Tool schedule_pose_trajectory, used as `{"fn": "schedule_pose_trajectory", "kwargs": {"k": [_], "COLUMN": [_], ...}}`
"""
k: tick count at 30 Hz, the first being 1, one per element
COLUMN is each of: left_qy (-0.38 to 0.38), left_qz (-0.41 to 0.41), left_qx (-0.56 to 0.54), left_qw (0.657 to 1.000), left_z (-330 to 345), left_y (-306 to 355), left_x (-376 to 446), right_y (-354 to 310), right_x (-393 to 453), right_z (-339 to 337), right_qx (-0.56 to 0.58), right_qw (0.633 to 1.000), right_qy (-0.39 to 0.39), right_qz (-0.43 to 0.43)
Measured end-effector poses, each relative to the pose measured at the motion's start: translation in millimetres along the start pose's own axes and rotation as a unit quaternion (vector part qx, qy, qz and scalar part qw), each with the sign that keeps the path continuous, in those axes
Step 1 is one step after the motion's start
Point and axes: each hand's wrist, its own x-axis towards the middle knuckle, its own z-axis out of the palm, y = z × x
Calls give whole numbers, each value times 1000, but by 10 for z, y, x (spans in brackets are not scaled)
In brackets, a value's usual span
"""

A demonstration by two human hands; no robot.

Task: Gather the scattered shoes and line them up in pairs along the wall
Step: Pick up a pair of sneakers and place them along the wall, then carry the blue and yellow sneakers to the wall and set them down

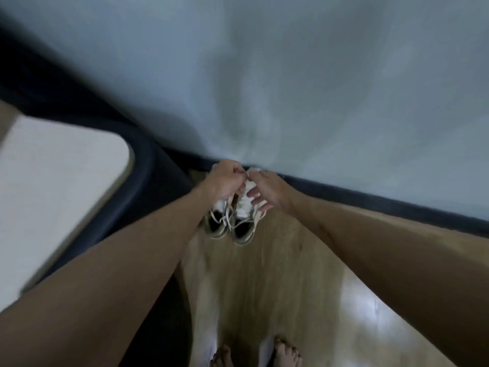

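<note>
Bottom centre of the frame: two bare feet stand on the wooden floor, which lies bare between feet and shoes. Centre: a pair of pale sneakers sits side by side, heels toward the person, toes toward the dark baseboard; whether the toes touch it cannot be told through the blur. The left hand is curled over the left shoe's forepart, fingers closed, apparently pinching lace or upper. The right hand rests over the right shoe's toe end with fingers loosely spread, gripping nothing evident.

Assessment: the step is squaring this pair. Recommend pressing both toes evenly to the baseboard, heels level, sides touching, laces tucked clear.

Clearances: a dark-edged furniture piece with a white top crowds the left. The grey wall runs unobstructed toward the right, leaving room for further pairs.
</note>
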Motion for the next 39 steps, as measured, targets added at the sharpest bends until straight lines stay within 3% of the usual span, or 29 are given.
{"fn": "schedule_pose_trajectory", "kwargs": {"k": [5,10,17,23,30,35,39], "left_qy": [-95,-106,-137,-211,-320,-307,-319], "left_qz": [-10,105,259,416,562,635,663], "left_qx": [65,110,101,75,53,146,236], "left_qw": [993,983,951,882,761,694,635], "left_z": [-1005,-1951,-2206,-1814,-826,413,1454], "left_y": [1964,3817,5346,6009,6308,6486,6492], "left_x": [-924,-2221,-3903,-5083,-6097,-6748,-7170], "right_y": [-1520,-2962,-3700,-3508,-2510,-1585,-768], "right_x": [-1356,-3086,-5247,-6830,-8167,-8832,-9275], "right_z": [-890,-1808,-2468,-2641,-2519,-2653,-2712], "right_qx": [123,86,84,84,54,57,50], "right_qw": [992,988,970,918,818,751,726], "right_qy": [4,-8,100,271,488,629,682], "right_qz": [-27,-128,-204,-276,-300,-194,-71]}}
